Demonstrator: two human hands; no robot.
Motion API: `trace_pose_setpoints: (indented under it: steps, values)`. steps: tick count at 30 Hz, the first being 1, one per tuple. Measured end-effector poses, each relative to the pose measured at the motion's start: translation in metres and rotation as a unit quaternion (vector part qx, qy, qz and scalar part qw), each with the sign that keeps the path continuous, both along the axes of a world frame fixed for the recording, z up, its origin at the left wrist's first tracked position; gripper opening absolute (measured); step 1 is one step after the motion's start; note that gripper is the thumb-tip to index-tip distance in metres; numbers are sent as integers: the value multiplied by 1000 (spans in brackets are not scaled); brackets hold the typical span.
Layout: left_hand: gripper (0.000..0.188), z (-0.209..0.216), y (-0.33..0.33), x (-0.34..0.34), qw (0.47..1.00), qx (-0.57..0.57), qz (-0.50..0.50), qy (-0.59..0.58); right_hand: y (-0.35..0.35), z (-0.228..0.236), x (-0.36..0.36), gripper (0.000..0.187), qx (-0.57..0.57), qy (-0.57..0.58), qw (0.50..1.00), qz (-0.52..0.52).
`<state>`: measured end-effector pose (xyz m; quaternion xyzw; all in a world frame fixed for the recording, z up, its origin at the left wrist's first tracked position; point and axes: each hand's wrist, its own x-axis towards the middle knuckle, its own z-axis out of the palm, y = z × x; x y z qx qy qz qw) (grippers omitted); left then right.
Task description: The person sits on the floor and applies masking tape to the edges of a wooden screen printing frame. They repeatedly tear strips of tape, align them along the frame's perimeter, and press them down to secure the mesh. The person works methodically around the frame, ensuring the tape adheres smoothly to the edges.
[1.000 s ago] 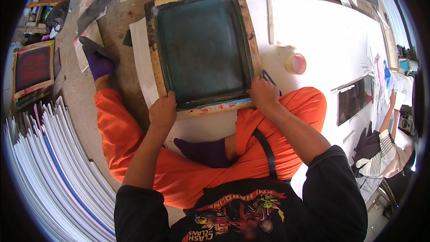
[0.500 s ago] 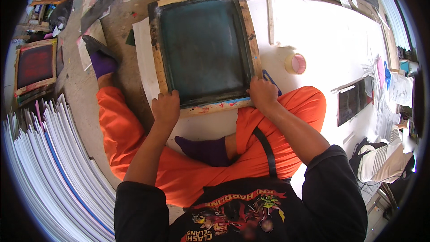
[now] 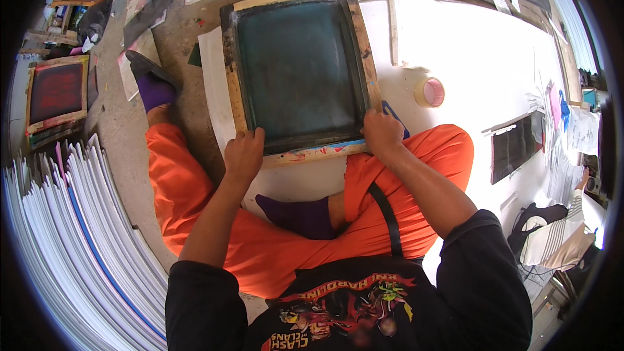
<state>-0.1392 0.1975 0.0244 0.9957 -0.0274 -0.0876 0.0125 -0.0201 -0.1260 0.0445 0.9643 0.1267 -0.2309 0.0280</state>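
Note:
A wooden screen-printing frame with dark teal mesh lies in front of me, its near edge smeared with red and blue paint. My left hand is closed round its near left corner. At the near right corner my right hand also grips the wood, fingers curled over the rim. Beneath the frame is a white board, showing along its left side. Just past my right hand a blue object shows in part; its kind is hidden.
A roll of tape rests on the white surface to the right. A stack of white sheets stands at the lower left, near another frame with dark red mesh. At the far right a person in a striped garment is partly visible.
The view has shifted slightly, moving the left-side things a little right. Both hands keep their hold on the frame. At the far right, the other person's arm has come into sight.

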Motion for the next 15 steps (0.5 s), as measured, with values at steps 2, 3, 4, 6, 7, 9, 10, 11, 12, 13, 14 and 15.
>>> trace_pose_setpoints:
  steps: [2,3,4,6,7,9,10,11,12,13,14,15]
  values:
    - [15,4,-3,1,1000,21,4,11,1,0,0,16,-10,-4,1000,1]
    - [15,7,-5,2,999,37,1,11,0,-2,0,17,-10,-6,1000,-3]
    - [16,9,-6,2,998,54,-3,11,-1,-5,0,19,-9,-9,1000,-6]
    - [17,8,-10,-2,998,61,5,22,-2,-4,2,23,-8,-6,1000,-12]
    - [18,7,-10,-4,998,63,10,27,-1,1,3,25,-6,-1,1000,-15]
    - [10,7,-12,-5,997,79,8,16,-2,2,5,31,-5,5,1000,-18]
    - [6,8,-13,-5,996,87,7,10,-4,0,5,34,-6,5,1000,-19]
    - [6,8,-14,-5,996,91,6,12,-5,-2,5,38,-7,5,1000,-20]
    - [6,9,-15,-5,995,97,6,13,-4,-1,5,39,-9,13,1000,-21]
    - [6,9,-16,-5,995,102,6,15,-3,1,6,40,-11,22,999,-23]
    - [5,7,-16,-5,995,102,7,10,-3,3,7,41,-13,30,999,-25]
    - [5,4,-16,-6,995,104,10,5,-2,6,7,44,-4,28,999,-30]
